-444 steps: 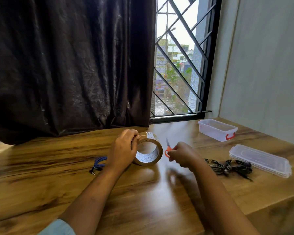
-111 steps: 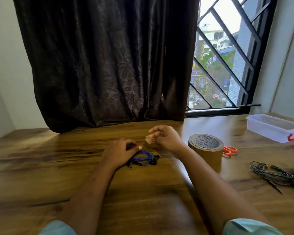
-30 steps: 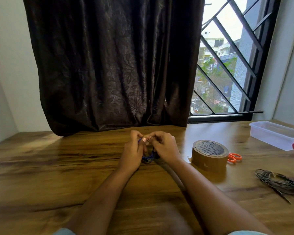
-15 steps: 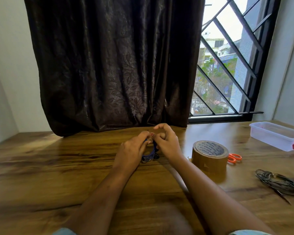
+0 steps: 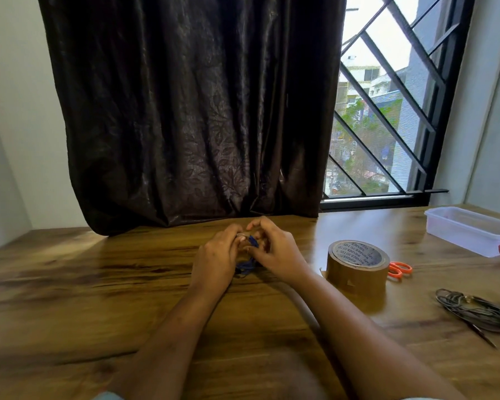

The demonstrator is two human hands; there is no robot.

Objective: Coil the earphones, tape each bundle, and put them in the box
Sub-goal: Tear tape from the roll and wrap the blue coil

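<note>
Near the middle of the table (image 5: 70,284), toward its far edge, the left hand (image 5: 218,255) has its fingers curled round a coiled bundle of blue earphones (image 5: 246,265), holding it just above the wood. The right hand (image 5: 274,252) meets it from the other side, thumb and fingertips pinching the top of the same bundle. A pale sliver between the fingertips may be a strip of tape, though it is too small to tell.

The likely trouble is here. If either pinch loosens before the tape closes on itself, the coil could spring open and the loops hanging below the hands could spread. Tape could also stick to a finger or fold on itself and grip nothing.

To the right the tape roll (image 5: 357,267) lies flat, with orange scissors (image 5: 399,269) just behind it, both handy if a fresh strip is needed. Close to the right edge sits a loose heap of dark earphones (image 5: 474,311), not yet taped. The open box (image 5: 468,230) waits by the far right corner. It is well apart from the hands, so a weakly taped bundle might come loose on the way over.
</note>
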